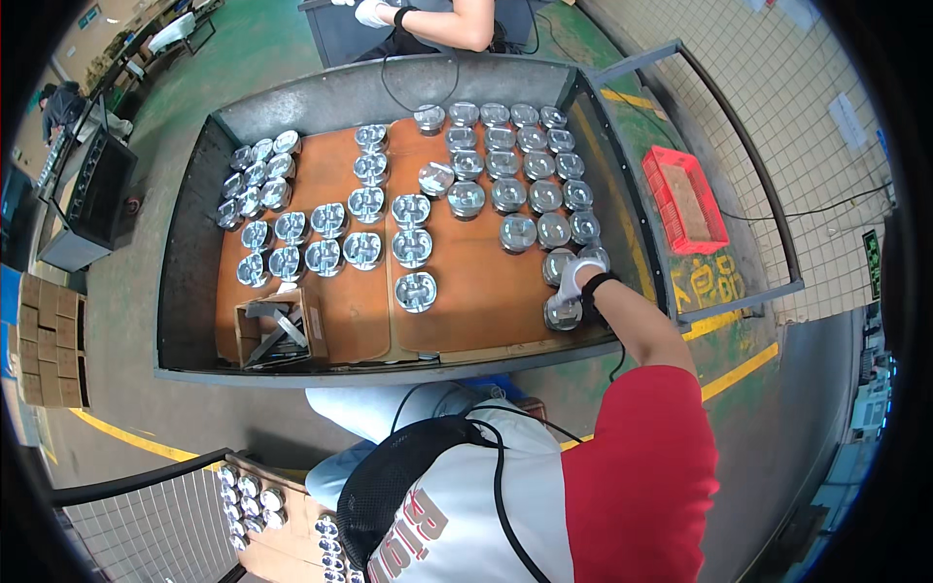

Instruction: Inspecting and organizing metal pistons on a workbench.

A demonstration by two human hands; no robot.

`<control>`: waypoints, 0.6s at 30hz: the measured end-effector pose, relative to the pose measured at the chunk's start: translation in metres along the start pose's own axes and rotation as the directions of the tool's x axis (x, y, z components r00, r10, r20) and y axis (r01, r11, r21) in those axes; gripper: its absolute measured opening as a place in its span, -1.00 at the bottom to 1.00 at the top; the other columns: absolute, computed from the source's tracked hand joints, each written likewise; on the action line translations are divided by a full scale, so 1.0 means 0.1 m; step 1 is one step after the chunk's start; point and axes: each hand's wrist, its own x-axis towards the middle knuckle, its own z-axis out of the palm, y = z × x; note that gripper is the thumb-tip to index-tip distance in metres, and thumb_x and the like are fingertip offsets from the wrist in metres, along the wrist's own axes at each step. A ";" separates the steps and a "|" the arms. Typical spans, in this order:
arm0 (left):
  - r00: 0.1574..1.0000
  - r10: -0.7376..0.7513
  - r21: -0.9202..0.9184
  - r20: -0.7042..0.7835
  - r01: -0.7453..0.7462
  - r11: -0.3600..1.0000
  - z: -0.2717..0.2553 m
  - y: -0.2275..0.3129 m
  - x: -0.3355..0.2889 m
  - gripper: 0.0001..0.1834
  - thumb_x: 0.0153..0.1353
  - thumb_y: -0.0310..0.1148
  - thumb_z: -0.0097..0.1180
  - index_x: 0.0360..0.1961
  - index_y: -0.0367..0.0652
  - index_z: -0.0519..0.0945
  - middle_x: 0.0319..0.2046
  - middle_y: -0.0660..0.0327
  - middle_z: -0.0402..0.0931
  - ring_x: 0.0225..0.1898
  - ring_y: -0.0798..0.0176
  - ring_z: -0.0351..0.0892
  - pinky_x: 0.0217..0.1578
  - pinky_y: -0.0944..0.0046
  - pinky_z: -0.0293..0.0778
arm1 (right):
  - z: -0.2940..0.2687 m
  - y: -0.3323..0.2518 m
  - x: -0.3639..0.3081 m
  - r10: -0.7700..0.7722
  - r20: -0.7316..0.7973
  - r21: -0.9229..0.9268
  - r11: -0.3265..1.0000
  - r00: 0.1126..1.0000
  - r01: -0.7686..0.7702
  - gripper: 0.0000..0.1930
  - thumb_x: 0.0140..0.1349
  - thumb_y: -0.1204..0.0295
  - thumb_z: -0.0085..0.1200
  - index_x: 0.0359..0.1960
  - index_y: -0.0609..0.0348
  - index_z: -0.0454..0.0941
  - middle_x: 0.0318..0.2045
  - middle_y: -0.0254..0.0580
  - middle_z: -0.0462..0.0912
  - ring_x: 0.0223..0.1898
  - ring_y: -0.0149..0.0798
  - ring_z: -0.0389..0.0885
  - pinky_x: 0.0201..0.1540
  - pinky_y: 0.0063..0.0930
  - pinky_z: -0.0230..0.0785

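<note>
Near the right wall of a metal-sided cart (418, 370), my right hand (575, 282) in a white glove is lowered among silvery engine pistons. Its fingers close on the edge of the nearest piston (564, 314); part of the grip is hidden by the hand itself. Another piston (557, 265) stands just beyond the fingers. Several pistons (508, 194) stand in rows at the far right, flat tops up. In the middle and left, several more (411, 248) show a recessed, shaped face. My left hand is outside the picture.
Brown board (466, 325) lines the cart. A small cardboard box (316, 330) with metal pieces stands in its near-left corner. Beyond the far wall is another person's gloved hand (371, 13). A red crate (685, 199) lies right of the cart; a second cart with pistons (250, 505) stands behind me.
</note>
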 end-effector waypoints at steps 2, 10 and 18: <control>0.999 -0.053 -0.022 -0.004 0.053 0.998 0.01 0.03 -0.03 -0.69 0.17 -0.21 0.06 -0.14 -0.13 0.64 -0.24 0.01 0.66 -0.12 0.04 0.65 -0.09 0.02 0.55 | 0.23 -0.13 0.11 -0.053 0.059 -0.083 0.995 0.997 0.058 -0.16 -0.13 -0.32 0.25 0.03 0.11 0.64 0.02 -0.14 0.67 0.04 -0.06 0.63 0.08 -0.23 0.45; 0.940 -0.328 -0.196 -0.092 0.305 0.932 0.18 0.33 0.16 -0.71 0.14 -0.24 0.08 -0.16 -0.13 0.64 -0.24 0.02 0.65 -0.15 0.04 0.66 -0.11 0.04 0.56 | 0.61 -0.12 0.56 -0.285 0.194 -0.237 0.915 0.939 0.327 -0.41 0.23 -0.20 -0.13 0.19 -0.25 0.52 0.18 -0.34 0.55 0.19 -0.08 0.49 0.21 -0.02 0.32; 0.765 -0.637 -0.460 -0.100 0.532 0.711 0.60 0.92 0.48 -0.73 0.12 -0.26 0.10 -0.18 -0.12 0.64 -0.25 0.02 0.65 -0.18 0.05 0.66 -0.13 0.05 0.56 | 0.02 -0.92 -0.15 -0.440 0.049 -0.175 0.880 0.897 0.441 -0.51 0.11 -0.04 0.00 -0.04 -0.08 0.65 -0.04 -0.12 0.67 0.00 -0.03 0.61 0.04 -0.23 0.44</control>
